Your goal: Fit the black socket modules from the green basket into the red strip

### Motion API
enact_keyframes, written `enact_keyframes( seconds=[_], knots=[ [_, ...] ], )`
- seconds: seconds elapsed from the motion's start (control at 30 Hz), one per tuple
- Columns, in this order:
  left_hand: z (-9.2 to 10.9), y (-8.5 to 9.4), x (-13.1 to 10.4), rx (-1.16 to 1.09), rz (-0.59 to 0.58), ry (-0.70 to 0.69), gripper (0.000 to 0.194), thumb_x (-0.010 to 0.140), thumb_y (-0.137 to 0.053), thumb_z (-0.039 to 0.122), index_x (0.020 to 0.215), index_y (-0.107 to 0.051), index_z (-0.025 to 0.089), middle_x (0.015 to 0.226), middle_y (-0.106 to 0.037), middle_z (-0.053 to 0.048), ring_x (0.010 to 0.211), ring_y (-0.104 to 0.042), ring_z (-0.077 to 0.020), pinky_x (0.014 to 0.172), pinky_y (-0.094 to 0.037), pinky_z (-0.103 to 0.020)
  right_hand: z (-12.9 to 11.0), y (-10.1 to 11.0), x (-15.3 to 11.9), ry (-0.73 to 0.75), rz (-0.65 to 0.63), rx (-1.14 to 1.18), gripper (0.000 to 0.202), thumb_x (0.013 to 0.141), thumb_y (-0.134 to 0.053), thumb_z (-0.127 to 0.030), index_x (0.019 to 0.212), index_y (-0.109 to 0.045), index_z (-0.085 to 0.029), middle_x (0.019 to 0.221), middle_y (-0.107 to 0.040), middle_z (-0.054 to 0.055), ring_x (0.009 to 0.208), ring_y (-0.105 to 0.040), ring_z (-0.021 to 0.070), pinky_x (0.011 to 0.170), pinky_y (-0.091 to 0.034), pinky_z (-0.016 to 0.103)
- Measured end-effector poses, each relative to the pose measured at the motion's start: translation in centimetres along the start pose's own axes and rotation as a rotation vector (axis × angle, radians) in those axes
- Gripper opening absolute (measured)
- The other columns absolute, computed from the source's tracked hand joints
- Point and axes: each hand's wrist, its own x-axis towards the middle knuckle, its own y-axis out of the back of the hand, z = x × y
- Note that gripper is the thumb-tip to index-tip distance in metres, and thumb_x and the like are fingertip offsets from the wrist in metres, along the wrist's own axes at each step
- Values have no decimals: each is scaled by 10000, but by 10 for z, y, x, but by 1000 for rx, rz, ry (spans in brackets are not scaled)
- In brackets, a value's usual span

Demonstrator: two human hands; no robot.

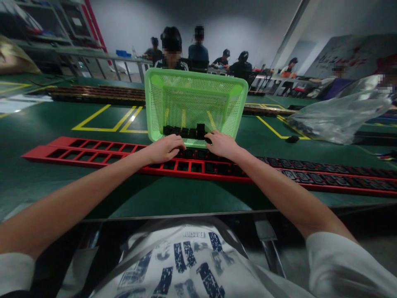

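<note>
A green mesh basket [196, 76] leans with its open side toward me, several black parts [192, 133] lying along its lower side. My left hand [168, 148] is at the basket's lower left rim, above the red frame, fingers bent together; what they hold, if anything, is hidden. My right hand [221, 143] is at the lower right rim, its fingers curled against the black parts; its grip is too dark to make out. Beneath both hands runs a long red frame [74, 162] with two rows of square slots. Black squares fill the right stretch, while slots at the left are unfilled.
A clear plastic bag [338, 118] lies at the right, with a small black piece [292, 139] beside it. Long brown strips [102, 94] lie behind the frame. Yellow tape marks the green table [130, 198]. Several people sit or stand beyond the table.
</note>
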Motion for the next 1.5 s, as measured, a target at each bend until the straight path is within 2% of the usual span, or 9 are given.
enact_keyframes(
  seconds=[0.17, 0.37, 0.43, 0.57, 0.67, 0.83, 1.0, 1.2, 1.5],
  knots=[
    [0, -1, 0, 5, 5, 3, 277, 1010, -454, 217, 1087, -720, 206, 1079, -701, -93, 1071, -630, -260, 1034, -543, -444, 2, 1, 0, -14, 24, 3, 425, 1038, -525, -249, 1424, -679, -158, 1413, -644, 213, 1082, -708, 340, 846, -537, 437],
    [-1, 0, 1, -3, 2, -6, 283, 996, -458, 208, 1087, -725, 196, 1080, -704, -104, 1067, -629, -271, 1033, -546, -459, -3, 3, 0, 50, 116, 69, 302, 996, -524, -189, 1248, -689, -178, 1274, -687, 173, 1054, -674, 321, 855, -507, 425],
    [-2, -1, 1, 4, 5, -8, 277, 988, -462, 198, 1075, -726, 199, 1067, -704, -99, 1057, -629, -270, 1020, -551, -455, -6, 3, 0, 162, 181, 169, 303, 964, -544, -177, 1243, -662, -185, 1286, -692, 163, 1104, -657, 313, 926, -514, 429],
    [-4, -2, 0, 25, 21, -12, 268, 922, -488, 122, 1041, -713, 205, 1035, -689, -86, 1025, -633, -259, 971, -560, -422, -10, 2, -2, 497, 256, 410, 329, 931, -551, -190, 1255, -608, -207, 1324, -677, 143, 1187, -623, 291, 1054, -504, 453],
    [-5, -3, 0, 23, 16, -17, 282, 884, -514, 94, 1049, -712, 208, 1021, -681, -83, 1011, -634, -263, 941, -562, -413, -10, 2, -4, 623, 256, 547, 272, 913, -583, -232, 1185, -597, -222, 1306, -653, 137, 1210, -604, 288, 1051, -510, 462],
    [-5, -3, -1, 24, 24, -16, 277, 892, -493, 89, 1035, -705, 196, 1023, -677, -92, 1014, -630, -270, 938, -553, -423, -6, 2, -2, 586, 94, 880, 333, 870, -737, -378, 1117, -586, -215, 1129, -660, 72, 945, -611, 205, 839, -527, 364],
    [-2, -3, 0, 7, 20, -9, 294, 915, -473, 93, 1045, -713, 201, 1026, -688, -84, 1041, -632, -261, 950, -552, -416, -7, 1, 0, 610, -113, 1085, 321, 858, -808, -433, 985, -622, -205, 928, -665, 8, 842, -606, 160, 784, -512, 313],
    [-2, -2, 0, 21, 3, 0, 271, 963, -478, 153, 1066, -723, 210, 1043, -692, -80, 1042, -631, -255, 969, -549, -414, -10, 4, -6, 606, -205, 1021, 326, 873, -827, -463, 931, -656, -192, 846, -674, -6, 779, -607, 151, 752, -512, 304],
    [-4, -3, 0, 15, 0, 3, 284, 987, -464, 191, 1083, -731, 210, 1068, -701, -89, 1080, -635, -268, 1027, -540, -436, -8, 4, -6, 709, -187, 831, 322, 907, -802, -474, 994, -710, -178, 895, -728, 15, 813, -636, 165, 774, -493, 302]
  ],
)
